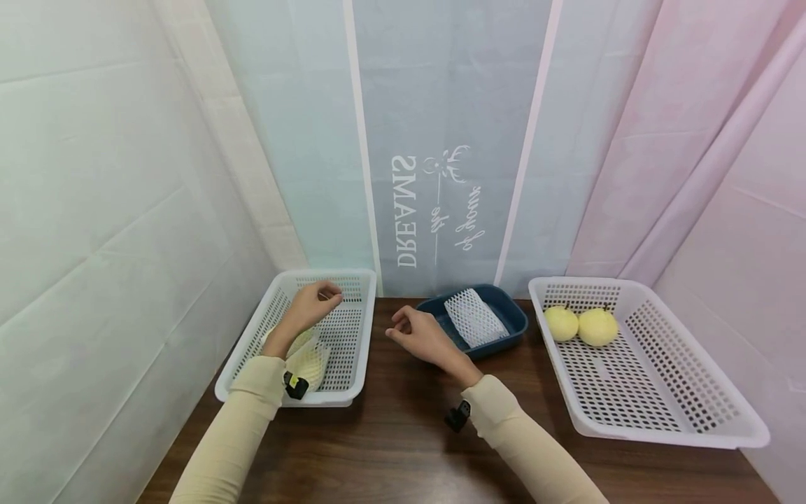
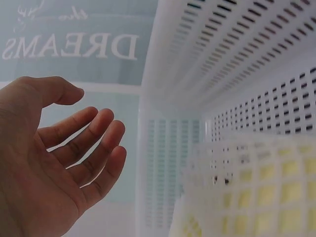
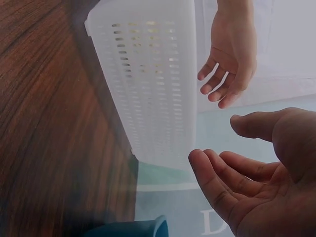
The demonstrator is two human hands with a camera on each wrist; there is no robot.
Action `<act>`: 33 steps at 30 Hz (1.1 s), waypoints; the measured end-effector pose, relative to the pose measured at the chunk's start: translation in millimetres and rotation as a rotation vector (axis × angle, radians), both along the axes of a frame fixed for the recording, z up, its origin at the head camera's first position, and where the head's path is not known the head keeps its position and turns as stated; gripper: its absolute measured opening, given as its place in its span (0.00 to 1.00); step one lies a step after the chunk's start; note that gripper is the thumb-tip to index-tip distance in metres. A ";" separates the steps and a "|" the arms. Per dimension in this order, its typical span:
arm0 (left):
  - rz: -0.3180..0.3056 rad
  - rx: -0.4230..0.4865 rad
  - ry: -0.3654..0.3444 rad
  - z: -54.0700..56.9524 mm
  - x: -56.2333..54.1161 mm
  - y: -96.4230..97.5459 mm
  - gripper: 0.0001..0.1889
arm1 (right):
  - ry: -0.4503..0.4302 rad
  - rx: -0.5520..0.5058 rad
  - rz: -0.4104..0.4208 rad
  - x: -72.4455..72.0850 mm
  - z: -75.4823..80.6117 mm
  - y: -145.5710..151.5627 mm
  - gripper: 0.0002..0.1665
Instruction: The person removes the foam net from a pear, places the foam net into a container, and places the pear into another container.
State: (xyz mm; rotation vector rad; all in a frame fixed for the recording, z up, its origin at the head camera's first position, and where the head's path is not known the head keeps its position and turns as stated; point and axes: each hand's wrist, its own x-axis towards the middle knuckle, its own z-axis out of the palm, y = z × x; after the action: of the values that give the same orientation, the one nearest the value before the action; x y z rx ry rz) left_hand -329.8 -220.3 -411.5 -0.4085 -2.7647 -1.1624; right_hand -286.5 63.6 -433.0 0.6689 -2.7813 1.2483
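My left hand [image 1: 313, 306] hovers over the left white basket [image 1: 368, 329], its fingers loosely bent with a gap to the thumb and nothing between them. Beneath that wrist, pale yellow fruit in white foam netting [image 1: 310, 367] lies in the basket; the left wrist view shows the netted fruit [image 2: 266, 190] up close. My right hand [image 1: 420, 336] is in the air by the left end of a dark blue tray [image 1: 518, 323], fingers relaxed and holding nothing. A flattened white foam net sleeve [image 1: 475, 318] lies in that tray.
On the right stands another white basket [image 1: 655, 378] with two yellow pears [image 1: 597, 327] at its back left. All the containers rest on a dark wooden table [image 1: 403, 448]. A printed curtain [image 1: 441, 105] hangs right behind them, and a pale wall covering [image 1: 113, 245] rises on the left.
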 end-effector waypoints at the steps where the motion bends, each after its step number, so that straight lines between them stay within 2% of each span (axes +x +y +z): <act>1: 0.000 -0.007 -0.002 -0.4 -1.1 -2.0 0.16 | -0.001 -0.001 0.003 -0.8 -0.8 -1.1 0.16; 14: 0.011 -0.140 -0.044 -5.9 -14.5 -25.8 0.20 | -0.042 -0.002 0.025 -9.9 -5.5 -16.4 0.18; 21: 0.030 -0.170 -0.086 -10.0 -15.6 -40.8 0.22 | -0.058 0.005 0.024 -13.3 -9.8 -24.2 0.20; 28: 0.033 -0.247 -0.118 -10.5 -19.8 -48.7 0.25 | -0.084 -0.014 0.020 -16.3 -10.3 -28.7 0.19; 33: 0.035 -0.288 -0.174 -16.5 -20.2 -55.6 0.28 | -0.125 -0.046 0.039 -16.3 -14.0 -31.8 0.20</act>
State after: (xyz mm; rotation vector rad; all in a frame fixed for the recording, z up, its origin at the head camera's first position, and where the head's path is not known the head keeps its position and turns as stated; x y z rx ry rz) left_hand -350.0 -275.9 -428.0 -0.2961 -3.0891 -0.8285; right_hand -302.8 31.8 -446.9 0.6672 -2.8405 1.4037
